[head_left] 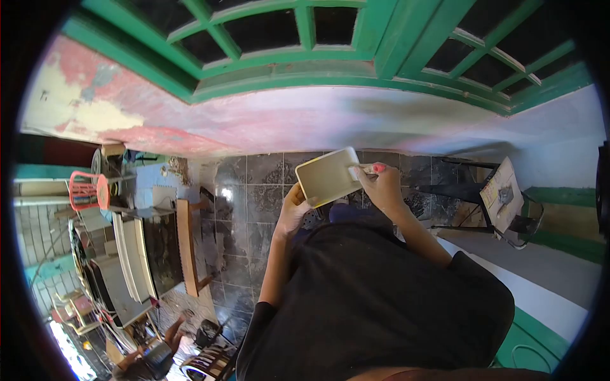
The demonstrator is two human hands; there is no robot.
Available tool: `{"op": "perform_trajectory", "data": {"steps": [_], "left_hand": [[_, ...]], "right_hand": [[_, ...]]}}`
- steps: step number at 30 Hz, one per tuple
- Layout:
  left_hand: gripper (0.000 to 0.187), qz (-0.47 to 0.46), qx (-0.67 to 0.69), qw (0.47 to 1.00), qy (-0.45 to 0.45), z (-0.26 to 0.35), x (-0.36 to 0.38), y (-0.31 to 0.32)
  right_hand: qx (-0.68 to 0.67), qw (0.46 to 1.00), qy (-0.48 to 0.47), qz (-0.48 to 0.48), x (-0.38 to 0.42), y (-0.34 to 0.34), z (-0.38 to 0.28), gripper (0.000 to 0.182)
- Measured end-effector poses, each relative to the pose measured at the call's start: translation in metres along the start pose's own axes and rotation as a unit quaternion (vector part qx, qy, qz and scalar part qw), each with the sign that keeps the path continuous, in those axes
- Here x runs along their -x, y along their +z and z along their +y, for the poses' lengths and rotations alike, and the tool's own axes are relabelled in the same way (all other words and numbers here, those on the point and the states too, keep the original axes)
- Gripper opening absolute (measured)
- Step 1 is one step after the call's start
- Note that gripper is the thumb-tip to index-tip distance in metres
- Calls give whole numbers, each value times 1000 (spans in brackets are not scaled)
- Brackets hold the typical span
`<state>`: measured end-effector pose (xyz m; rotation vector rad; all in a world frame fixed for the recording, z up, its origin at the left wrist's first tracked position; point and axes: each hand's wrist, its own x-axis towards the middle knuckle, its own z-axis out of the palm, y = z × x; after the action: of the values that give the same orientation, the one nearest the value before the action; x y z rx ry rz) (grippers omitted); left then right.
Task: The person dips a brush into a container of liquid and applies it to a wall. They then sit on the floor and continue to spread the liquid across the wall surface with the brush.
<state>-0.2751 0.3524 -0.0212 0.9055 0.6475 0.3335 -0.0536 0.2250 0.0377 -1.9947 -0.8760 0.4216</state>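
Now we hold a flat pale rectangular panel (328,176) between both our hands, out in front of the body and above the dark tiled floor (254,190). Our left hand (293,209) grips its near left edge, fingers closed on it. Our right hand (380,184) is at the right edge of the panel, fingers closed on a small tool with a red tip (375,168) that touches the panel; what tool it is we cannot tell. On the right, well apart, stands a dark metal stool (470,190). Far left hangs a red plastic basket (86,189).
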Motion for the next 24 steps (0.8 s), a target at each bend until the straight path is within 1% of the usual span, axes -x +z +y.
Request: {"op": "perform_trajectory", "data": {"steps": [1, 3, 4, 6, 8, 10, 12, 13, 16, 17, 18, 19, 20, 22, 24], "left_hand": [[74, -18, -5, 1000, -4, 1, -5, 0], [75, -37, -23, 999, -27, 4, -16, 0], [76, -49, -39, 997, -40, 7, -21, -1], [75, -60, -45, 996, -53, 10, -28, -3], [74, -78, -52, 993, -71, 12, -36, -9], [60, -79, -115, 985, -106, 21, -42, -15], [64, -115, -108, 980, -120, 32, -52, -26], [68, -138, -96, 978, -126, 37, -56, -34], [65, -169, -116, 967, -152, 55, -70, -67], [65, -183, -123, 962, -162, 61, -74, -79], [64, -190, -134, 961, -150, 66, -78, -92], [63, -198, -144, 959, -141, 75, -81, -107], [63, -212, -154, 952, -158, 86, -88, -123], [58, -261, -179, 939, -136, 103, -88, -143], [61, -282, -182, 929, -155, 122, -91, -163]], "right_hand": [[0, 1000, 6, 7, -4, 0, 8, 33], [15, 998, -49, 36, -7, 4, 23, 34], [16, 998, -43, 43, -7, 1, 25, 34], [59, 998, 22, 4, -6, -2, 23, 27], [64, 997, 42, 19, -4, 4, 25, 27], [71, 995, 67, 34, -1, 12, 24, 26], [15, 994, 70, 82, 2, 26, 19, 31], [16, 992, 83, 93, 5, 34, 14, 31], [12, 984, 132, 117, 10, 64, -2, 32], [30, 982, 116, 147, 14, 79, -2, 32], [48, 978, 102, 178, 16, 97, -6, 32], [47, 973, 119, 192, 13, 108, -24, 32], [64, 969, 142, 189, 12, 115, -42, 33], [85, 961, 188, 184, 26, 139, -70, 34], [90, 950, 192, 229, 28, 162, -89, 37]]}}
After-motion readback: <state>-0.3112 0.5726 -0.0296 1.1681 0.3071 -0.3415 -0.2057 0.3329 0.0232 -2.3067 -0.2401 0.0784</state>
